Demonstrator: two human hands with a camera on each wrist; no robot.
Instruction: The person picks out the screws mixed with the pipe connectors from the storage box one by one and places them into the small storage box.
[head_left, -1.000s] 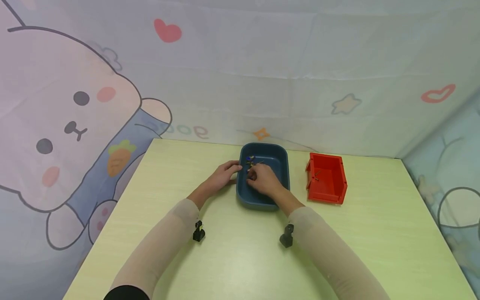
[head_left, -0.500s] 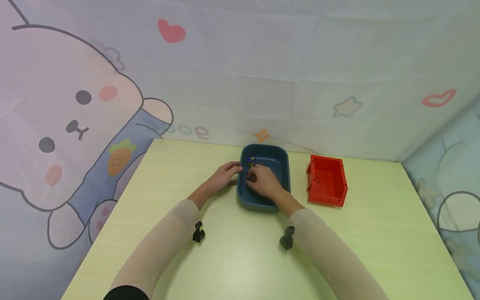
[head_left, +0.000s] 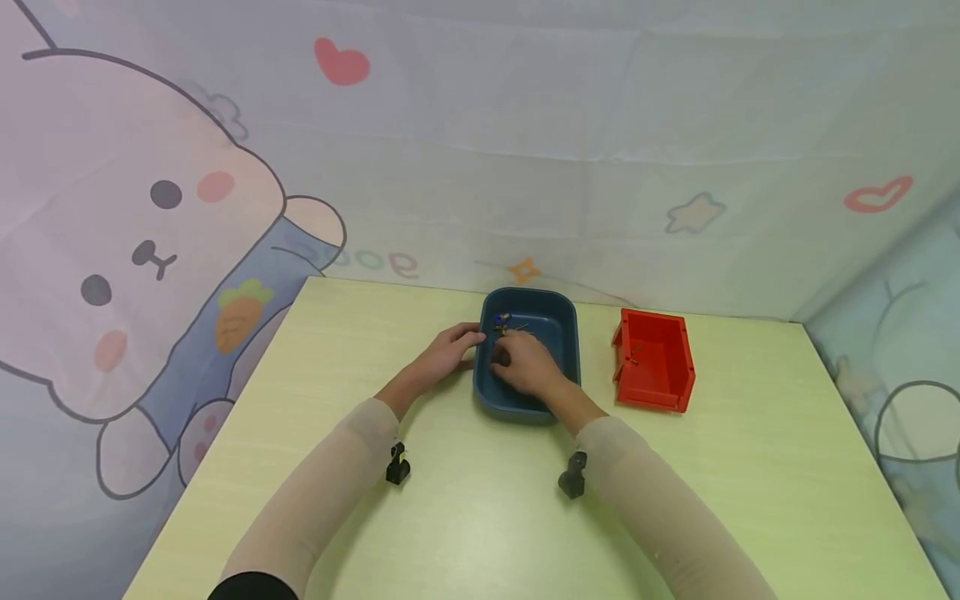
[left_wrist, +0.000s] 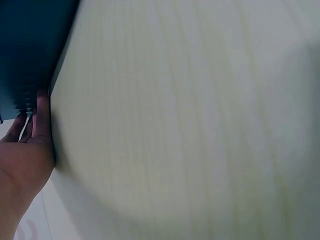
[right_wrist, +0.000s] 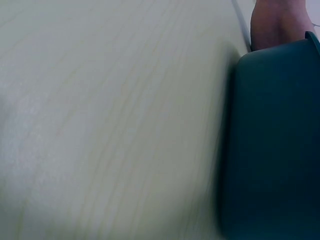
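Observation:
A dark blue rectangular bin (head_left: pixel 525 412) stands on the table, with several small metal pieces (head_left: pixel 502 320) near its far left inside. My left hand (head_left: pixel 441 357) rests against the bin's left side; in the left wrist view its extended fingers touch the outer wall (left_wrist: pixel 27 50). My right hand (head_left: pixel 529 363) reaches into the bin with bent fingers pointing down beside the metal pieces. Whether the fingertips pinch one is hidden. In the right wrist view, the bin's outside (right_wrist: pixel 275 145) fills the right side, with part of my left hand (right_wrist: pixel 280 25) behind it.
Right of the blue bin stands a red open-fronted parts bin (head_left: pixel 651 397), holding at least one small brass-coloured piece (head_left: pixel 635 354). A pale wooden table (head_left: pixel 480 517) lies under everything. A printed cloth (head_left: pixel 480 150) hangs along its back edge.
My right hand makes small finger movements inside the blue bin and stays in nearly the same spot. The left hand keeps its place at the bin's side. Both bins stay put.

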